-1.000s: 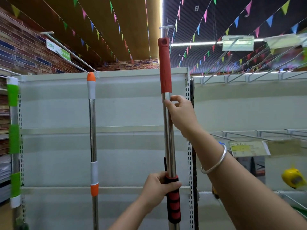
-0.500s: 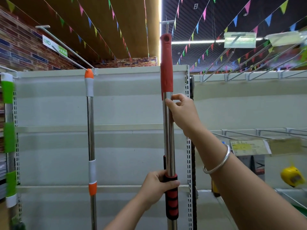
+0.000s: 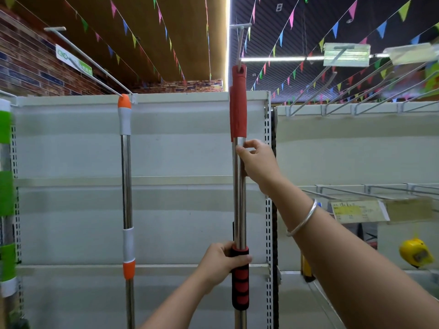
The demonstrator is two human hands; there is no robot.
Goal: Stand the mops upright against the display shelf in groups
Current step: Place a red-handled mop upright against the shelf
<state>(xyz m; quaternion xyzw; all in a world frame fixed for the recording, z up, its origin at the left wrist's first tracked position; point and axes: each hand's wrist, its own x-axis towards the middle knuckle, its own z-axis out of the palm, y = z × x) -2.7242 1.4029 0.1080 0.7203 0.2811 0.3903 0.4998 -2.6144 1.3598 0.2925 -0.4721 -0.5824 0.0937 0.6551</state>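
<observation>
Mops first: the red-handled mop (image 3: 238,186) is in both my hands, upright, close in front of the display shelf (image 3: 185,150) near its right-hand slotted upright (image 3: 268,210). Whether its top touches the shelf I cannot tell; the head end is below the frame. A second red grip seems to sit right behind the first at the top, so I may be holding two poles together, not sure.

My left hand (image 3: 223,260) is wrapped closed around the top of the black-and-red foam grip (image 3: 240,281). My right hand (image 3: 257,162) is higher, just under the red top sleeve, fingers curled loosely on the steel pole, thumb and forefinger pinching it, not a full fist. Silver bangle (image 3: 303,222) on that wrist.

Progress, as I judge it: partway. The orange-and-white mop (image 3: 126,186) already stands on its own against the shelf back, its cap up at the top edge. At far left a green-banded pole (image 3: 6,198) also stands, blurred and half cut off. Those two are well apart from each other and from mine, so grouping looks unfinished. Left to do: lean this one, let go, check it stays. How many more mops wait I cannot see.

Surface and room: pale shelf back panels, bare ledges. Empty wire hooks (image 3: 356,91) on the next bay to the right, a price label (image 3: 356,211), a yellow item (image 3: 415,254) lower right. Brick-pattern wall left, coloured bunting overhead, a strip light.
</observation>
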